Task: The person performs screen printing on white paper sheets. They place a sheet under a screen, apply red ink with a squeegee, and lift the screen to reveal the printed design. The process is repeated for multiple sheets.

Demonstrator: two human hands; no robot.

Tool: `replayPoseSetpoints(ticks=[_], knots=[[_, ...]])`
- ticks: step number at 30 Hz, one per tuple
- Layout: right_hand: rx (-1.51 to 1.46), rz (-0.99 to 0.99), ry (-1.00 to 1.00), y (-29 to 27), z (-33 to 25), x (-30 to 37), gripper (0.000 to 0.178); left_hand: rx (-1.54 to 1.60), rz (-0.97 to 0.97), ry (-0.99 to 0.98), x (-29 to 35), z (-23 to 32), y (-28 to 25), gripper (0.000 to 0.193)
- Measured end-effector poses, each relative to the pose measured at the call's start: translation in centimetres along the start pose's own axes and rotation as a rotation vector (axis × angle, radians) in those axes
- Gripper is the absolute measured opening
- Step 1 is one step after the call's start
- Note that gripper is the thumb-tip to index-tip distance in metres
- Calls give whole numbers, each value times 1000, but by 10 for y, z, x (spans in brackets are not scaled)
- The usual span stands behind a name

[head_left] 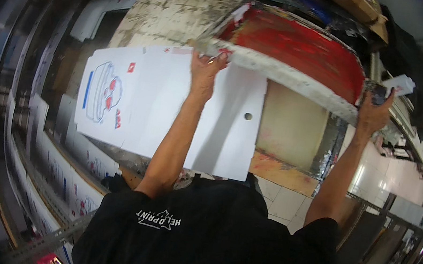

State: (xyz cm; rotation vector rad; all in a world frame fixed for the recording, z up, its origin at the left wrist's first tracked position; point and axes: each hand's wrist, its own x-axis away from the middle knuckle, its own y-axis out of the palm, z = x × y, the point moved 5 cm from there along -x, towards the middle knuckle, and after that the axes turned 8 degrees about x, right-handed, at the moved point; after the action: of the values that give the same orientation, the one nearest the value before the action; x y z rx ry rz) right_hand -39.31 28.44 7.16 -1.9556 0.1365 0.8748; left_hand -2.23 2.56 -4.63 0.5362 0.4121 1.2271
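Observation:
Both my hands grip a screen-printing frame [294, 80] whose inside is smeared with red ink; it is tilted, its near edge toward me. My left hand [207, 73] is closed on the near left corner, with a ring on one finger. At the near right corner my right hand [374, 113] is closed on the frame, beside a dark block and a white piece. Below the frame and my left forearm lies a white printed sheet [171, 110], with a blue and red drawing at its left end and a round hole near its right end.
A worn, paint-flaked board [176, 16] lies behind the sheet. A yellowish panel [293, 124] shows right of the sheet, above an ink-stained wooden strip [284, 173]. Racks at the left hold several printed white sheets [84, 168]. Metal rails [394, 217] stand at the right.

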Motion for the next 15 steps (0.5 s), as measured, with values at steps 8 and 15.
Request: replayPoseSetpoints(ticks=[8, 15], knots=[[-345, -331, 61, 42, 28, 36, 59, -161, 161, 59, 23, -28, -34, 63], [-292, -414, -320, 145, 13, -49, 52, -248, 182, -32, 36, -37, -42, 64]])
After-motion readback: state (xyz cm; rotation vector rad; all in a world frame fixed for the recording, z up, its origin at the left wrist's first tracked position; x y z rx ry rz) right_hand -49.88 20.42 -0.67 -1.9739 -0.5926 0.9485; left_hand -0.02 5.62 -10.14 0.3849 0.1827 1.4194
